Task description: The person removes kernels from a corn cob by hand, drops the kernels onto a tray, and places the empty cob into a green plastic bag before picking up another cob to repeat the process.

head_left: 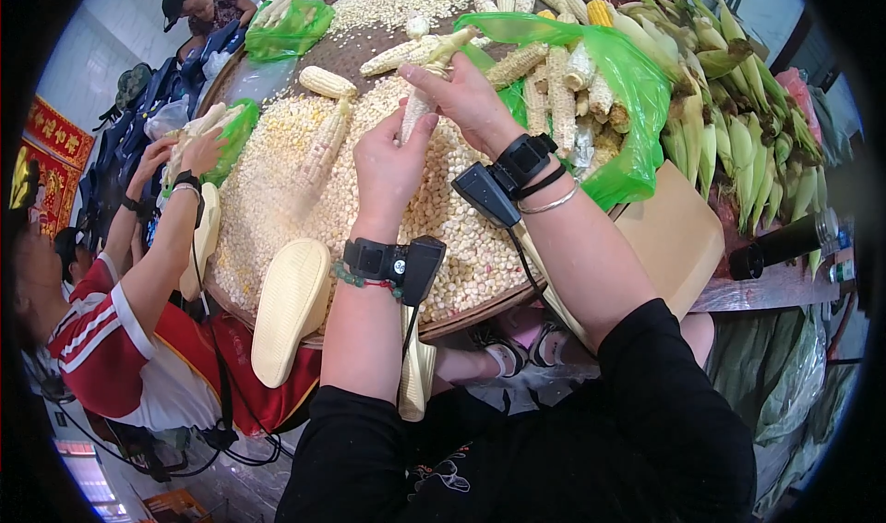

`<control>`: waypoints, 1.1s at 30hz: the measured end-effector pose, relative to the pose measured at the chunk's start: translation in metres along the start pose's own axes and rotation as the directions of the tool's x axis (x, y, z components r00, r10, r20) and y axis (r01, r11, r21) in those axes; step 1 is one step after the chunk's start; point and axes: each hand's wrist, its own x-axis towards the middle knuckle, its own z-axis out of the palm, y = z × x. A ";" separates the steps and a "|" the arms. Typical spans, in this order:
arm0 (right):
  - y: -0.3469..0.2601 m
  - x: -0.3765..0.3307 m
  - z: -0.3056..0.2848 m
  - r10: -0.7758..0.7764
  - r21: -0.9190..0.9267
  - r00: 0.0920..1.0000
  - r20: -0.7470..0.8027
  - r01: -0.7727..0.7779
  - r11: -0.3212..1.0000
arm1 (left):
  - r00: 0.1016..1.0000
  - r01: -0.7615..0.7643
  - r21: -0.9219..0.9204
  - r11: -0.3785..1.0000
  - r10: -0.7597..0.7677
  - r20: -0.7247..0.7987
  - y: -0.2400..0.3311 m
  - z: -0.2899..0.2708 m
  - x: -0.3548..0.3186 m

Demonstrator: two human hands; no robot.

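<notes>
A pale corn cob (418,115) is held between my two hands over a round woven tray (489,312) heaped with loose corn kernels (277,168). My left hand (389,165) is closed around its lower end. My right hand (472,106) grips higher up, its thumb lying along the cob. Just beyond my fingers lies another cob (392,57), and a husk-like pale piece shows close to my right fingertips. To the left, one cob (326,83) rests on the kernels.
A green plastic bag (637,71) full of cobs stands right of my hands. Unhusked corn ears (738,144) pile up at far right. Cream slippers (291,311) lean on the tray's near edge. A co-worker (120,338) at left holds cobs above a green bag (235,144).
</notes>
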 end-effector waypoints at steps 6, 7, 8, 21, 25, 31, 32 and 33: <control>0.005 0.003 -0.007 0.009 0.018 0.999 0.043 -0.010 1.000 | 0.998 -0.064 0.094 0.993 0.063 0.019 0.007 -0.001 -0.003; 0.007 0.004 -0.008 0.010 0.018 0.999 0.042 -0.010 1.000 | 0.998 -0.065 0.094 0.994 0.063 0.020 0.010 -0.002 -0.002; 0.009 0.005 -0.008 0.017 0.020 0.999 0.045 -0.018 1.000 | 0.997 0.043 0.041 0.998 -0.045 0.060 0.012 -0.002 -0.002; -0.002 -0.001 -0.001 0.097 0.073 0.995 0.037 -0.099 0.992 | 0.990 0.122 -0.030 0.992 -0.119 0.080 0.011 -0.002 -0.002; 0.004 0.003 -0.007 0.106 0.094 0.994 0.039 -0.109 0.990 | 0.992 0.100 -0.042 0.994 -0.096 0.087 0.013 -0.001 -0.002; 0.001 0.002 -0.003 0.121 0.105 0.991 0.055 -0.126 0.986 | 0.983 0.149 -0.062 0.987 -0.141 0.121 0.014 -0.005 -0.002; 0.002 0.003 -0.004 0.126 0.139 0.991 0.041 -0.131 0.982 | 0.961 0.253 -0.116 0.960 -0.236 0.148 0.016 -0.007 -0.001; 0.002 0.004 -0.005 0.132 0.172 0.991 0.025 -0.134 0.976 | 0.928 0.355 -0.167 0.920 -0.325 0.183 0.019 -0.008 -0.001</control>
